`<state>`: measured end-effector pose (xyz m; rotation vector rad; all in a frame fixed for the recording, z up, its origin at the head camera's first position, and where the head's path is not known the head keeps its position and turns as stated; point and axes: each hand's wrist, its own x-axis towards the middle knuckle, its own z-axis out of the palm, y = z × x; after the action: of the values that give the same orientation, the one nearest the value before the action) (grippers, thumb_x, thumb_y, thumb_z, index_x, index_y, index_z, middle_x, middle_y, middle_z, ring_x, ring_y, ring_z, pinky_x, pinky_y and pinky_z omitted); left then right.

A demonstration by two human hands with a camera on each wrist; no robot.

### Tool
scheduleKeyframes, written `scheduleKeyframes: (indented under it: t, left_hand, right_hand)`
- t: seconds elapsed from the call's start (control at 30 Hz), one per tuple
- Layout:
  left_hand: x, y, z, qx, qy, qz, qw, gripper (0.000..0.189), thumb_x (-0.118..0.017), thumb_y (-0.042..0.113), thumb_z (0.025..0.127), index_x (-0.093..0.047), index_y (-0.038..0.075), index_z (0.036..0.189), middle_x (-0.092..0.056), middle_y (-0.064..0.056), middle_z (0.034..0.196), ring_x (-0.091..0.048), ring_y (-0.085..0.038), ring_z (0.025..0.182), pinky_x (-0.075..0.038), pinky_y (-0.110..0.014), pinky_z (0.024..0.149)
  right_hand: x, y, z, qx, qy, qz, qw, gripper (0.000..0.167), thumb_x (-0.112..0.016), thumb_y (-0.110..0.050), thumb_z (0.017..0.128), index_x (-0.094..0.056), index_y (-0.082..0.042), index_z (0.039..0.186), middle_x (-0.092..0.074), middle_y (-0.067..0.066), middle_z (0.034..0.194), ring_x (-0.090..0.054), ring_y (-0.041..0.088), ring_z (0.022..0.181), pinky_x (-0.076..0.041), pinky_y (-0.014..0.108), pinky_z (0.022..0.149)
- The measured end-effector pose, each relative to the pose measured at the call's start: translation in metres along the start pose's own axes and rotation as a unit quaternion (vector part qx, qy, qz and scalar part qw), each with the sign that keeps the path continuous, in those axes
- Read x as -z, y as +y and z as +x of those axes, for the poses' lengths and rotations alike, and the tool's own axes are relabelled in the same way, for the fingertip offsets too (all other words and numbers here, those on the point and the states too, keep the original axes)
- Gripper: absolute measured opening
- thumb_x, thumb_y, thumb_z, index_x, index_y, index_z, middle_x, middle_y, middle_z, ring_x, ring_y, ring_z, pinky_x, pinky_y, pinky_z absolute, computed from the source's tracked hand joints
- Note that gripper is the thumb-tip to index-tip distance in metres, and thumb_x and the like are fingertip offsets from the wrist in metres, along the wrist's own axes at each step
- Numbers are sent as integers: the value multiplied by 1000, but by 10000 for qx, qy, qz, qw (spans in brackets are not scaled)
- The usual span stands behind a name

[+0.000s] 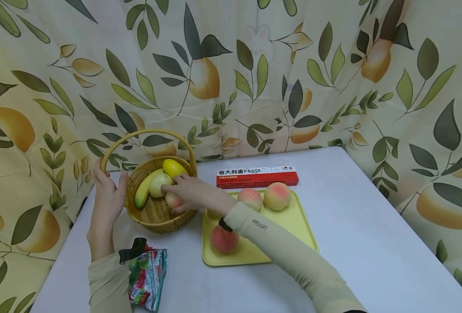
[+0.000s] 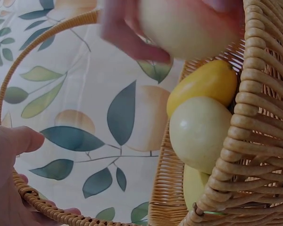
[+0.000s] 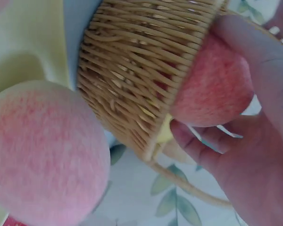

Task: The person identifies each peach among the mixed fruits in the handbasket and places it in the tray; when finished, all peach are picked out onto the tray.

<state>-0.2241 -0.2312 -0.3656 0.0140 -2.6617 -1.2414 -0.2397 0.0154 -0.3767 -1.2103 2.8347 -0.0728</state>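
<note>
A wicker basket [image 1: 160,224] with an arched handle stands at the table's left back. My left hand [image 1: 108,191] holds the left side of this handle, its fingers partly behind the cane in the left wrist view. With my right hand [image 1: 193,191] I grip a pink peach [image 3: 217,82] at the basket's right rim, thumb on one side and fingers on the other. Inside the basket lie a yellow mango-like fruit [image 2: 203,87], a pale green round fruit [image 2: 200,134] and a banana-like yellow-green fruit [image 1: 144,193].
Right of the basket, a yellow tray [image 1: 262,256] bears a red peach [image 1: 224,239] and two paler peaches [image 1: 277,195], partly behind my right forearm. A red and white pasta box [image 1: 257,177] lies behind it. Near my left sleeve is a colourful plastic packet [image 1: 148,278]. Patterned cloth hangs behind.
</note>
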Motion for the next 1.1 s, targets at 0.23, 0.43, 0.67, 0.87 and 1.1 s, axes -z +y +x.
scheduleKeyframes:
  t: [0.23,0.43,0.67,0.87,1.1]
  left_hand:
    - [0,0,0,16,-10,-21,10000,83,-39,45,108,18,20,162,4,-24,170,-23,-52,152,-30,-76,111]
    - [-1,1,2,-21,5,-43,10000,84,-39,49,107,18,20,162,6,-23,170,-22,-52,153,-30,-76,111]
    - [2,1,1,22,-94,88,9999,85,-38,49,108,20,20,162,6,-27,170,-22,-54,152,-31,-77,109]
    - [1,2,0,25,-113,132,9998,85,-38,49,108,21,20,162,3,-29,169,-22,-55,151,-31,-77,109]
    - [0,2,-1,26,-24,105,9999,86,-39,49,107,20,19,162,-2,-32,167,-25,-56,149,-31,-78,108]
  right_hand:
    - [9,17,-48,66,797,579,9951,46,-66,-46,97,-57,-32,140,-51,12,138,-50,25,118,-54,35,85]
    - [10,36,-115,-773,1317,1469,9773,38,-66,-44,96,-61,-35,133,-54,-1,134,-52,16,117,-53,35,84]
    - [5,48,-184,-1228,1142,1661,9717,31,-61,-29,90,-69,-35,118,-58,-3,121,-53,12,108,-48,32,85]
    - [5,52,-215,-1470,849,1859,9678,30,-61,-29,89,-66,-37,118,-58,-7,120,-54,10,107,-48,35,90]
    - [7,62,-222,-1231,538,2094,9685,26,-63,-32,90,-63,-36,115,-57,-11,114,-52,12,109,-48,35,91]
